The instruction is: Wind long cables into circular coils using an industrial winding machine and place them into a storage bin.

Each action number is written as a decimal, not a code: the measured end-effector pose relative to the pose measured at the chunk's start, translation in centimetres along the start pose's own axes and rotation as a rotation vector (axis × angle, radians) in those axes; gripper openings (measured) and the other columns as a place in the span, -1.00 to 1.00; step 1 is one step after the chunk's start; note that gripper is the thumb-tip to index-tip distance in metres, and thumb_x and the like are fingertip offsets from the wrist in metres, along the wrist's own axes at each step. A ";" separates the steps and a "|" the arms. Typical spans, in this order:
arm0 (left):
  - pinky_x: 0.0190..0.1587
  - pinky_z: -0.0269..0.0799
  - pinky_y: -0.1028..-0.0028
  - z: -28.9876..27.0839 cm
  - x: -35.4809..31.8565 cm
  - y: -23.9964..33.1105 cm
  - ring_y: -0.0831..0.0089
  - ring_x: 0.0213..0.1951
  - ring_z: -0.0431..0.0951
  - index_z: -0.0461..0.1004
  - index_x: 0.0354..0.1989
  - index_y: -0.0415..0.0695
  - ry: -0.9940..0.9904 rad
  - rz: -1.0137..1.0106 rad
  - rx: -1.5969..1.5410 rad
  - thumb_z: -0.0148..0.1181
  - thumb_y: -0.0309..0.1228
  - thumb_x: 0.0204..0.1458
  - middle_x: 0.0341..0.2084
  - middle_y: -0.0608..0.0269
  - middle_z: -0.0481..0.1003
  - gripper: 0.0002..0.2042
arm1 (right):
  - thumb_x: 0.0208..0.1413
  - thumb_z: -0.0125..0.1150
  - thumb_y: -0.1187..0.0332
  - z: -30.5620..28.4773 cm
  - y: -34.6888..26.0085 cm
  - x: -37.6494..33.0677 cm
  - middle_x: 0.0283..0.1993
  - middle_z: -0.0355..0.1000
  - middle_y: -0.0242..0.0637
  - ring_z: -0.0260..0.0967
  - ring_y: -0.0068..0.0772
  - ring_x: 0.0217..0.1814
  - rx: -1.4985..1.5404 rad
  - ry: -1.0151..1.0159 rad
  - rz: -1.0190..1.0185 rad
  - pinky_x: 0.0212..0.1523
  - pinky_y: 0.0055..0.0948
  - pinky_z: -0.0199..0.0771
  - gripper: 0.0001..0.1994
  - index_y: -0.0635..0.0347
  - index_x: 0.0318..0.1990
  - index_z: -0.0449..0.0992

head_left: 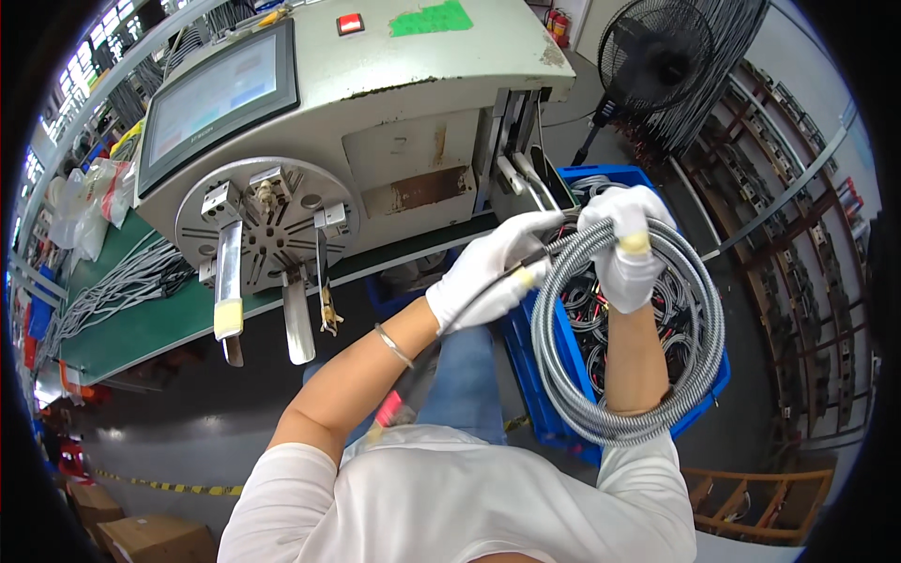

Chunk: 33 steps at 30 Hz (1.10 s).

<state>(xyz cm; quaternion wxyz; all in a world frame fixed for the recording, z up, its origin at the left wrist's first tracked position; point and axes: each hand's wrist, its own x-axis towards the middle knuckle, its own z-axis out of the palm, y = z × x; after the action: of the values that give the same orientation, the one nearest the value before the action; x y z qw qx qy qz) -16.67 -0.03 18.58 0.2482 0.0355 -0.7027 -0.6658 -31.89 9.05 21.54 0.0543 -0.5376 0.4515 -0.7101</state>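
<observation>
A coil of silvery ribbed metal conduit [710, 324] hangs around my right forearm, and my gloved right hand [627, 244] grips its top. Its loops lie close together in a loose ring. My gloved left hand [488, 277] is just to the left of the coil, fingers closed around a thin dark cable [481, 296]. That cable runs from beside the coil across the glove toward my left wrist. A blurred red-pink piece [389, 409] shows below my left forearm. Below the coil stands a blue crate [526, 361] with several cable coils in it.
At the left is a pale machine [413, 66] with a touch screen [221, 89] and a slotted round metal disc [272, 220] bearing protruding arms. Grey cables [131, 291] lie on the green bench [99, 340]. A black fan [657, 52] and a rack [751, 178] stand right.
</observation>
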 end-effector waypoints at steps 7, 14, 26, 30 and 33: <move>-0.13 0.47 0.46 -2.5 2.1 -2.4 0.41 -0.23 0.56 0.42 -0.10 -0.14 0.259 0.579 0.459 0.56 -0.32 -0.28 -0.28 0.21 0.51 -0.46 | 0.27 0.07 0.30 -0.3 4.7 1.5 -0.46 0.43 -0.44 0.34 -0.68 -0.46 0.197 0.021 0.424 -0.43 -0.63 0.33 -0.83 0.13 -0.36 0.44; -0.11 0.49 0.41 -6.1 8.8 -6.4 0.24 -0.24 0.61 0.49 -0.11 -0.25 0.561 0.400 0.492 0.24 -0.45 -0.07 -0.29 0.09 0.57 -0.69 | 0.00 0.18 0.45 -1.1 15.2 6.2 -0.33 0.57 -0.24 0.51 -0.23 -0.29 -0.869 0.004 -0.436 -0.25 -0.26 0.48 -0.92 0.18 -0.39 0.59; -0.09 0.45 0.45 -6.9 10.0 -8.1 0.43 -0.20 0.56 0.45 -0.09 -0.29 0.556 0.474 0.354 0.24 -0.44 0.02 -0.25 0.18 0.57 -0.70 | 0.09 0.13 0.44 0.5 18.7 6.2 -0.26 0.52 -0.19 0.48 -0.24 -0.22 -0.463 0.114 -0.008 -0.12 -0.29 0.46 -0.88 0.29 -0.27 0.51; -0.15 0.46 0.48 -6.8 9.8 -7.6 0.50 -0.24 0.56 0.44 -0.11 -0.29 0.528 0.354 0.330 0.23 -0.46 0.04 -0.29 0.22 0.57 -0.74 | 0.08 0.15 0.44 0.8 18.9 6.2 -0.25 0.52 -0.20 0.47 -0.26 -0.21 -0.625 0.140 -0.049 -0.15 -0.28 0.46 -0.88 0.29 -0.27 0.51; -0.17 0.46 0.50 -6.1 9.2 -6.5 0.51 -0.27 0.56 0.45 -0.14 -0.26 0.569 0.419 0.394 0.23 -0.51 0.04 -0.33 0.20 0.58 -0.78 | 0.00 0.12 0.51 1.1 15.5 5.9 -0.37 0.53 -0.20 0.48 -0.24 -0.32 -0.764 0.092 -0.139 -0.23 -0.28 0.46 -0.90 0.26 -0.36 0.56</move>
<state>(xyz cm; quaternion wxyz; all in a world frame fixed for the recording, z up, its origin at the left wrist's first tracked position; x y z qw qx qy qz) -24.12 -9.82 15.04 0.5517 0.1213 -0.7122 -0.4168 -39.78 -3.95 14.94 -0.2183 -0.5158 0.6480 -0.5161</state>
